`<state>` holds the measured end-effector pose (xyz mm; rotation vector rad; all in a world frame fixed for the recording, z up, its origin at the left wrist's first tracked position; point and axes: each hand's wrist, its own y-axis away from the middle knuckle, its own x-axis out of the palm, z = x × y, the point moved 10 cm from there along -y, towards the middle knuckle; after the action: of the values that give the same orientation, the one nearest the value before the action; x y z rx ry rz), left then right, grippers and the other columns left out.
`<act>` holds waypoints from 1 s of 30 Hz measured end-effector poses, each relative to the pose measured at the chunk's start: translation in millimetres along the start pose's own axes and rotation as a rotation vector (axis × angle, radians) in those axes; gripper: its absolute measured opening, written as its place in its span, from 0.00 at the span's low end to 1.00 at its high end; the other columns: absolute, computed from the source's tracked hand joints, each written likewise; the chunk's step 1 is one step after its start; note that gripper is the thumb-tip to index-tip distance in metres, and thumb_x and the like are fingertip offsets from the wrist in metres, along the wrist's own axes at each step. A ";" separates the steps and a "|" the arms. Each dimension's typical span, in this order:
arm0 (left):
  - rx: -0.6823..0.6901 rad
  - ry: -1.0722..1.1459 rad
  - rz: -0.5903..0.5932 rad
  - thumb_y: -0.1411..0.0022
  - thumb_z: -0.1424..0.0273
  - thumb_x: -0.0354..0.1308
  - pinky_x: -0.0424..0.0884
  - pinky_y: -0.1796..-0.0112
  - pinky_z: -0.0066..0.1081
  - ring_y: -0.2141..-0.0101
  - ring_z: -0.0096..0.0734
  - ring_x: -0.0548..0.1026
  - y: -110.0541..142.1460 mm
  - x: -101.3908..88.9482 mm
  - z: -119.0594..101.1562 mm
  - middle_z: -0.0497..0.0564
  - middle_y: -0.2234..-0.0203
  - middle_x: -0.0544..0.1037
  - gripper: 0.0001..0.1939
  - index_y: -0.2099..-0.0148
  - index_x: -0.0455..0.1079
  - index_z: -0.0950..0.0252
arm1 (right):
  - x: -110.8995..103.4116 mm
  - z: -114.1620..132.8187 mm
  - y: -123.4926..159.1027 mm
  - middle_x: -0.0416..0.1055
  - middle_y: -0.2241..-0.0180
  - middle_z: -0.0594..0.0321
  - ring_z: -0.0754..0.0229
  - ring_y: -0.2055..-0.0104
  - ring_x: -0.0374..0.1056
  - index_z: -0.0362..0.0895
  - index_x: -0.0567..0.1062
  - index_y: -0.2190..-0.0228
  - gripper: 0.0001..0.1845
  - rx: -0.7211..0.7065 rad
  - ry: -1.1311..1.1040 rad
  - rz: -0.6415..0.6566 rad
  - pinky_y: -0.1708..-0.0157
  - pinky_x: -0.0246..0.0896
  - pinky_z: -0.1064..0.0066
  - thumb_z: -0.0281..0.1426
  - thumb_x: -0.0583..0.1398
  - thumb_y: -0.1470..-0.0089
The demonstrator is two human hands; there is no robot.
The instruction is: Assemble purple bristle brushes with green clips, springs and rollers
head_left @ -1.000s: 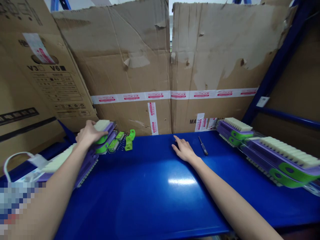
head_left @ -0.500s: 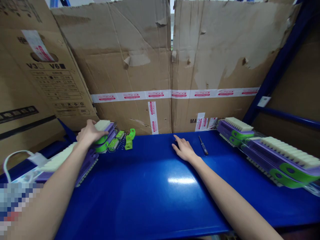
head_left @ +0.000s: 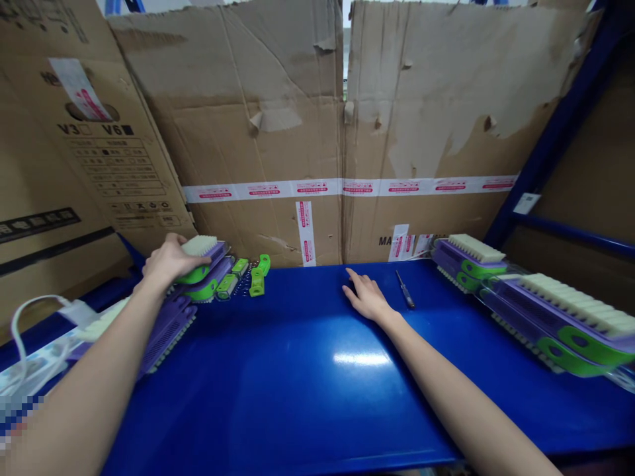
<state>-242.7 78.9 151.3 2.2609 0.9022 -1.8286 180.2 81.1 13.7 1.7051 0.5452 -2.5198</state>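
My left hand (head_left: 169, 260) is closed round the top purple brush with cream bristles and a green clip (head_left: 204, 254), at the far end of a stack of such brushes (head_left: 166, 324) on the left of the blue table (head_left: 317, 383). My right hand (head_left: 366, 297) lies flat on the table near its back edge, fingers stretched out, holding nothing. A small screwdriver (head_left: 405, 291) lies just right of that hand. Loose green clips (head_left: 256, 277) and small springs sit beside the left stack.
A row of purple and green brushes (head_left: 536, 301) runs along the table's right side. Torn cardboard boxes (head_left: 342, 132) wall off the back and left. A white cable and plug (head_left: 44, 317) lie at the far left. A blue rack post (head_left: 560, 125) rises on the right.
My left hand has lifted the gripped brush slightly and shifted a little left. The right hand has stayed in place.
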 end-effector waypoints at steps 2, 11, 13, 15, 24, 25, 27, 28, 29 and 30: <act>-0.034 -0.034 0.010 0.60 0.49 0.60 0.68 0.57 0.46 0.51 0.57 0.69 3.3 -2.9 1.2 0.62 0.50 0.70 0.40 0.46 0.58 0.60 | 0.3 -0.2 -0.1 0.65 0.47 0.49 0.49 0.45 0.57 0.40 0.50 0.40 0.30 -0.001 0.006 -0.001 0.50 0.49 0.60 0.40 0.44 0.40; -0.011 -0.084 0.018 0.59 0.47 0.59 0.68 0.57 0.46 0.51 0.57 0.69 15.2 -12.2 -8.3 0.61 0.49 0.69 0.40 0.45 0.58 0.59 | 1.8 -0.2 -0.6 0.64 0.46 0.49 0.50 0.45 0.56 0.40 0.50 0.40 0.31 -0.002 0.017 0.012 0.49 0.49 0.61 0.40 0.44 0.40; -0.028 -0.085 0.010 0.59 0.47 0.59 0.68 0.57 0.45 0.51 0.57 0.69 17.3 -17.1 -9.5 0.61 0.49 0.69 0.41 0.44 0.57 0.59 | 1.7 -0.6 -0.7 0.64 0.46 0.50 0.50 0.45 0.56 0.40 0.50 0.40 0.30 0.002 0.015 0.010 0.49 0.48 0.60 0.40 0.44 0.40; -0.051 -0.093 0.008 0.60 0.47 0.60 0.68 0.58 0.45 0.51 0.58 0.69 19.5 -21.3 -10.2 0.62 0.49 0.68 0.43 0.43 0.57 0.59 | 1.7 -0.5 -0.6 0.64 0.46 0.50 0.50 0.45 0.57 0.40 0.50 0.40 0.30 0.002 0.013 0.008 0.49 0.48 0.60 0.41 0.44 0.40; -0.080 -0.105 0.027 0.58 0.49 0.60 0.68 0.58 0.46 0.51 0.59 0.68 17.3 -18.4 -7.5 0.65 0.49 0.68 0.45 0.41 0.53 0.62 | -0.8 1.4 0.7 0.65 0.47 0.49 0.49 0.46 0.57 0.40 0.50 0.40 0.31 0.000 0.000 0.008 0.50 0.49 0.59 0.40 0.44 0.40; -0.077 -0.101 0.037 0.58 0.49 0.60 0.68 0.57 0.46 0.50 0.59 0.68 15.2 -15.9 -6.7 0.65 0.49 0.68 0.44 0.41 0.52 0.62 | -1.1 1.6 0.8 0.65 0.47 0.49 0.48 0.46 0.57 0.39 0.50 0.40 0.31 -0.001 -0.001 0.008 0.50 0.49 0.59 0.40 0.44 0.40; -0.077 -0.091 0.053 0.57 0.50 0.60 0.67 0.57 0.45 0.50 0.58 0.68 10.5 -10.9 -4.5 0.65 0.48 0.68 0.43 0.42 0.52 0.62 | -1.3 1.7 0.8 0.65 0.47 0.49 0.48 0.46 0.57 0.39 0.50 0.40 0.31 0.000 -0.001 0.008 0.50 0.49 0.59 0.40 0.44 0.40; -0.082 -0.087 0.056 0.57 0.50 0.60 0.67 0.57 0.45 0.50 0.57 0.68 7.9 -8.7 -2.6 0.65 0.48 0.68 0.43 0.42 0.52 0.63 | -1.3 1.5 0.8 0.65 0.47 0.49 0.48 0.46 0.57 0.39 0.50 0.40 0.31 0.002 0.001 0.008 0.50 0.49 0.59 0.40 0.44 0.40; -0.087 -0.085 0.056 0.57 0.51 0.61 0.67 0.56 0.45 0.50 0.57 0.68 5.1 -6.4 -0.3 0.65 0.49 0.68 0.43 0.42 0.52 0.63 | -1.1 1.3 0.7 0.65 0.47 0.49 0.49 0.46 0.57 0.39 0.50 0.40 0.31 0.003 0.003 0.008 0.50 0.49 0.60 0.40 0.44 0.40; -0.090 -0.084 0.056 0.57 0.51 0.61 0.67 0.56 0.44 0.50 0.56 0.68 2.0 -3.9 2.3 0.65 0.49 0.68 0.43 0.42 0.52 0.63 | -1.0 1.2 0.7 0.65 0.47 0.50 0.49 0.46 0.57 0.40 0.50 0.39 0.31 0.003 0.006 0.007 0.50 0.49 0.60 0.40 0.44 0.40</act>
<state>-244.1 74.8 153.8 2.1169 0.8806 -1.8067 179.7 80.0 14.8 1.7129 0.5345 -2.5129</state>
